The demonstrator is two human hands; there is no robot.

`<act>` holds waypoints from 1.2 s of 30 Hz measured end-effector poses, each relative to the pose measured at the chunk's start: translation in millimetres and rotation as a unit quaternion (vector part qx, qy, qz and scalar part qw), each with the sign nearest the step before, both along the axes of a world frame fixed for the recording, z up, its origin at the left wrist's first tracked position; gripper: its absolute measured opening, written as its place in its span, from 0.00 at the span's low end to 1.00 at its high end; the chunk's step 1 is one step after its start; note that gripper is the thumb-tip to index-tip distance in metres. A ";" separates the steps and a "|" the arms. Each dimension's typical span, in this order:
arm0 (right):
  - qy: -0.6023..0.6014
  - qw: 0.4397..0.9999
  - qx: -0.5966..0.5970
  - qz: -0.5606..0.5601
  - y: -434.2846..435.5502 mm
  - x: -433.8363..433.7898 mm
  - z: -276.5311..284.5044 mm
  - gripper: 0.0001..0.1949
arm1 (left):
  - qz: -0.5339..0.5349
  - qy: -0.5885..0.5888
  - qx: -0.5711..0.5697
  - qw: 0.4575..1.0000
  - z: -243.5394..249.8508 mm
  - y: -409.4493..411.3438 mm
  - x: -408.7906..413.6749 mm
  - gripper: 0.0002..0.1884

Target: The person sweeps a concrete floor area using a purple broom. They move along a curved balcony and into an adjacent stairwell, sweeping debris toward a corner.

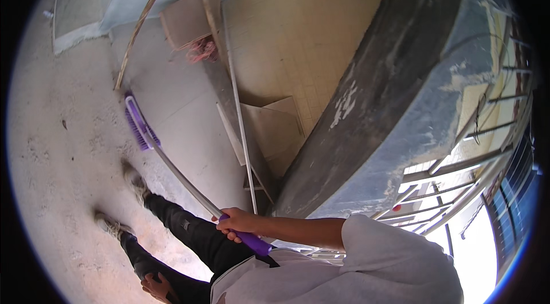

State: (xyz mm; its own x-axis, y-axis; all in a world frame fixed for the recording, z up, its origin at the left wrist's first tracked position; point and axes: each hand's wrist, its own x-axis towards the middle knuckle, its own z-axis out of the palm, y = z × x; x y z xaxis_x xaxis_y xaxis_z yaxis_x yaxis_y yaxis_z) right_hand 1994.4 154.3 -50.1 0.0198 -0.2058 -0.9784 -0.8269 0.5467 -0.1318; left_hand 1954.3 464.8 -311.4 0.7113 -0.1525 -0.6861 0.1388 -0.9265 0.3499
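Note:
My right hand (240, 224) is closed around the purple grip of a long-handled floor brush (184, 181). The grip's end lies near the hem of the light shirt. A pale metal shaft runs from it to a brush head (139, 121) with purple bristles, near the dusty floor beyond my shoes (137, 186). In the picture, my left hand (159, 287) appears beside my left leg, its fingers loosely curled and a little apart. Nothing shows in it, though the lower picture edge is near.
A wooden pole (146, 14) reaches down close to the brush head. Boards (189, 16), a thin pale rod (238, 110), a wooden stick (208, 10) and tangled pink string (202, 49) stand by a tan panel (300, 29). A dark sloping beam (369, 85) and metal bars (434, 192) rise to the right.

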 end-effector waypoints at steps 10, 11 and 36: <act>-0.004 0.999 -0.030 0.023 -7.7 -58.5 66.5 0.13 | 0.000 0.018 -0.015 1.000 20.1 -11.0 -0.3 0.17; 0.012 0.999 -0.037 0.021 -13.1 -69.1 66.9 0.15 | -0.012 0.006 -0.012 1.000 19.0 -6.2 -7.4 0.19; 0.069 0.986 -0.015 -0.153 -158.5 -258.9 -122.1 0.08 | 0.039 -0.008 -0.062 0.997 96.4 54.9 -72.3 0.16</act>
State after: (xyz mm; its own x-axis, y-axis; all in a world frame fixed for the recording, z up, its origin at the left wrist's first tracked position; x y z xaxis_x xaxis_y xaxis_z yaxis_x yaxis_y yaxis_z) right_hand 1735.6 -4.3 -172.2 -0.1805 -0.2095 -0.9610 -0.6354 0.7707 -0.0487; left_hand 1882.0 519.7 -214.9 0.7352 -0.1796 -0.6536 0.2020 -0.8624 0.4642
